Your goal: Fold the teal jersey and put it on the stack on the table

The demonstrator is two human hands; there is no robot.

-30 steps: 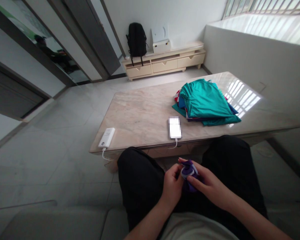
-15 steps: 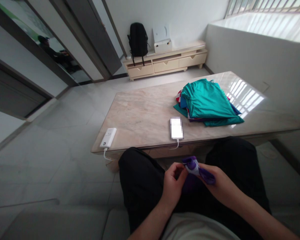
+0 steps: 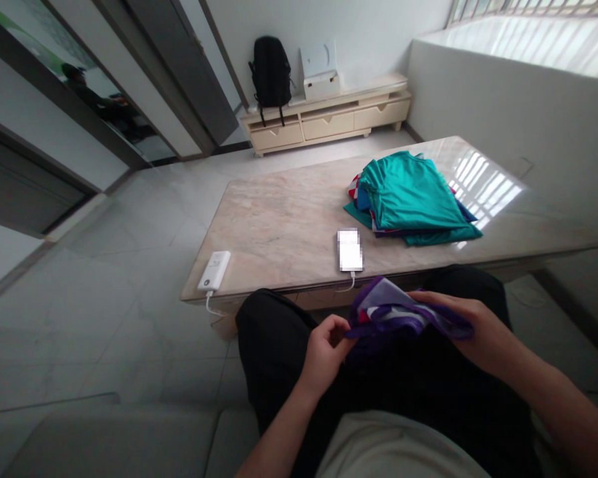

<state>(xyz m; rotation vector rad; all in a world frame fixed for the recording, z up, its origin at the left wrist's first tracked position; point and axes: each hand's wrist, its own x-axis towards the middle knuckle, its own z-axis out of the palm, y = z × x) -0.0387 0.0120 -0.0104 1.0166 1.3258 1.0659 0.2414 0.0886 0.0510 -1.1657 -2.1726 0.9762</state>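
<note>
A crumpled purple cloth [image 3: 393, 312] with white and red patches is stretched between my hands above my lap; its exact kind does not show. My left hand [image 3: 327, 348] pinches its left edge between thumb and fingers. On the other side, my right hand [image 3: 471, 325] grips the bunched right end, its fingers partly behind the fabric. Beyond my knees, a pile of folded clothes with a teal shirt [image 3: 413, 192] on top lies on the marble table [image 3: 269, 219]. Neither hand touches that pile.
A phone [image 3: 349, 250] with a cable lies near the table's front edge. A white power bank [image 3: 214, 271], also cabled, sits at the left corner. Farther back, a black backpack [image 3: 270, 73] and a white box [image 3: 321, 85] stand on a low cabinet [image 3: 329, 125]. A person shows at the upper left.
My hands have moved apart, and the purple cloth has spread from a small bundle into a wider piece. The view has shifted slightly.
</note>
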